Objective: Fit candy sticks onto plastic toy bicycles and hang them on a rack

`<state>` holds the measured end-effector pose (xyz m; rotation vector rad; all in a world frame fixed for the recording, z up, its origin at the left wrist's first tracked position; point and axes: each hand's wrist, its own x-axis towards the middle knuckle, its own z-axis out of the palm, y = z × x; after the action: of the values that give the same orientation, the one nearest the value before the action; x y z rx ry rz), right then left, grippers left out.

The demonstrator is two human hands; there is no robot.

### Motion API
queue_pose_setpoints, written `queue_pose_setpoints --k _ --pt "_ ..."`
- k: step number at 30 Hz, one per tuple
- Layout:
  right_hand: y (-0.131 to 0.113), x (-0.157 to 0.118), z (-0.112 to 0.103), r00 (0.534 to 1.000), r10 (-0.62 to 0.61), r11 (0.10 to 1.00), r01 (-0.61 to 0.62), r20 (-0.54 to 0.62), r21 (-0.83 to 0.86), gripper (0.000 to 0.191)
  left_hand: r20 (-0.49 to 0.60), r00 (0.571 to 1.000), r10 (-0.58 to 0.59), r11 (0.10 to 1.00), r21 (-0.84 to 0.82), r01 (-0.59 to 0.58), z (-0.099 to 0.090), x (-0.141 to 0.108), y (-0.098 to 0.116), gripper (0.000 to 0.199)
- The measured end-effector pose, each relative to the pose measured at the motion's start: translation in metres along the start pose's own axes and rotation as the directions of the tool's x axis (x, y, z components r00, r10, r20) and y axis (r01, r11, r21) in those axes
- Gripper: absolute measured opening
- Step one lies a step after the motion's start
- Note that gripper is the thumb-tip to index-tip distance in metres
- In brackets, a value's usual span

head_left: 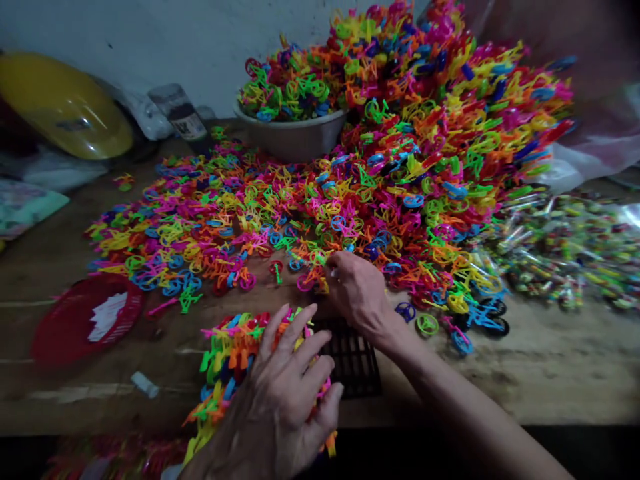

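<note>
My left hand (287, 390) lies with fingers spread over tight rows of small bright plastic pieces (225, 353) near the table's front edge. Those rows seem to sit on a black slotted rack (353, 360), whose bare right part shows between my hands. My right hand (357, 287) is closed, fingers curled down at the rack's far edge beside the loose pile. A pale glint shows at its fingertips, but what they hold is hidden. Small plastic toy parts (280, 207), some like wheels and little frames in neon colours, spread just beyond both hands.
A heaped bowl (295, 137) stands at the back, with a taller mound (430, 113) beside it. Clear-wrapped pieces (560, 253) lie right. Leftward are a red basket (83, 320) with white paper, a yellow helmet (65, 107) and a dark bottle (183, 117).
</note>
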<state>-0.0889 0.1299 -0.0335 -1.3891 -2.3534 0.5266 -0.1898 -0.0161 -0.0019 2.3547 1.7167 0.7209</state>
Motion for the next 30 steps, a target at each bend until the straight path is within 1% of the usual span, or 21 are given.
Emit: queue_pose_setpoints --k 2,4,6,7,8,9,11,13,14,15,16,17,18,20,21,22,24,25,26,28,30 --pt "0.016 -0.008 -0.008 0.993 -0.058 0.986 0.074 -0.107 0.148 0.013 0.003 1.0 0.006 1.0 -0.027 -0.006 -0.005 0.0 0.0 0.016" --pt "0.031 -0.018 -0.023 0.981 -0.121 0.955 0.156 -0.149 0.251 0.012 -0.028 0.999 0.03 0.998 -0.049 -0.031 -0.016 0.002 0.001 0.021" --pt "0.039 -0.028 -0.04 0.976 -0.176 0.932 0.207 -0.13 0.296 0.01 -0.128 0.99 0.05 0.999 0.02 -0.048 -0.028 0.007 0.002 0.026" --pt "0.04 -0.032 -0.049 0.975 -0.194 0.926 0.219 -0.108 0.307 0.009 -0.181 0.982 0.052 0.995 0.096 -0.035 -0.033 0.011 0.002 0.029" --pt "0.039 -0.035 -0.057 0.976 -0.203 0.923 0.219 -0.083 0.317 0.008 -0.207 0.977 0.046 0.983 0.181 -0.008 -0.037 0.015 0.001 0.031" --pt "0.036 -0.038 -0.065 0.977 -0.205 0.92 0.212 -0.057 0.331 0.008 -0.197 0.98 0.034 0.966 0.256 0.018 -0.039 0.02 -0.001 0.032" --pt "0.029 -0.04 -0.078 0.982 -0.187 0.912 0.178 -0.013 0.369 0.009 -0.081 0.997 -0.005 0.943 0.332 0.032 -0.039 0.03 -0.005 0.029" --pt "0.024 -0.04 -0.087 0.987 -0.156 0.901 0.132 0.025 0.413 0.008 0.047 0.998 -0.034 0.948 0.318 0.017 -0.035 0.039 -0.009 0.022" --pt "0.023 -0.039 -0.091 0.989 -0.139 0.888 0.105 0.044 0.448 0.008 0.073 0.997 -0.04 0.955 0.295 0.017 -0.033 0.043 -0.01 0.02" --pt "0.024 -0.038 -0.093 0.991 -0.12 0.861 0.075 0.058 0.503 0.007 0.074 0.996 -0.042 0.964 0.266 0.021 -0.032 0.046 -0.011 0.019" --pt "0.026 -0.037 -0.094 0.994 -0.091 0.816 0.036 0.067 0.577 0.007 0.048 0.998 -0.04 0.974 0.225 0.028 -0.031 0.05 -0.011 0.018" --pt "0.029 -0.037 -0.093 0.996 -0.046 0.746 -0.015 0.075 0.665 0.01 0.001 0.999 -0.042 0.984 0.171 0.041 -0.031 0.053 -0.011 0.016" --pt "0.032 -0.037 -0.092 0.996 0.015 0.652 -0.072 0.082 0.755 0.017 -0.059 0.997 -0.056 0.993 0.1 0.061 -0.032 0.056 -0.01 0.014" --pt "0.038 -0.039 -0.085 0.985 0.129 0.458 -0.161 0.114 0.874 0.032 -0.162 0.977 -0.141 0.988 -0.077 0.13 -0.034 0.062 -0.005 0.009" --pt "0.038 -0.041 -0.08 0.978 0.155 0.402 -0.189 0.137 0.896 0.036 -0.186 0.961 -0.204 0.97 -0.171 0.173 -0.034 0.065 -0.002 0.008" --pt "0.037 -0.044 -0.074 0.976 0.148 0.384 -0.205 0.159 0.9 0.036 -0.187 0.945 -0.27 0.942 -0.256 0.218 -0.033 0.068 0.002 0.008" --pt "0.031 -0.051 -0.061 0.982 0.093 0.419 -0.186 0.161 0.889 0.031 -0.148 0.916 -0.374 0.877 -0.377 0.297 -0.029 0.071 0.009 0.007" --pt "0.027 -0.053 -0.056 0.987 0.063 0.439 -0.159 0.147 0.884 0.028 -0.128 0.904 -0.407 0.854 -0.403 0.328 -0.027 0.072 0.012 0.005" --pt "0.022 -0.056 -0.051 0.992 0.039 0.443 -0.125 0.121 0.888 0.025 -0.117 0.896 -0.429 0.843 -0.408 0.35 -0.024 0.073 0.015 0.004" --pt "0.015 -0.058 -0.045 0.998 -0.001 0.414 -0.055 0.061 0.908 0.02 -0.104 0.891 -0.442 0.85 -0.365 0.379 -0.02 0.072 0.017 0.006" --pt "0.013 -0.059 -0.045 0.999 -0.048 0.376 0.002 0.018 0.926 0.017 -0.04 0.895 -0.445 0.861 -0.294 0.415 -0.021 0.072 0.016 0.011"
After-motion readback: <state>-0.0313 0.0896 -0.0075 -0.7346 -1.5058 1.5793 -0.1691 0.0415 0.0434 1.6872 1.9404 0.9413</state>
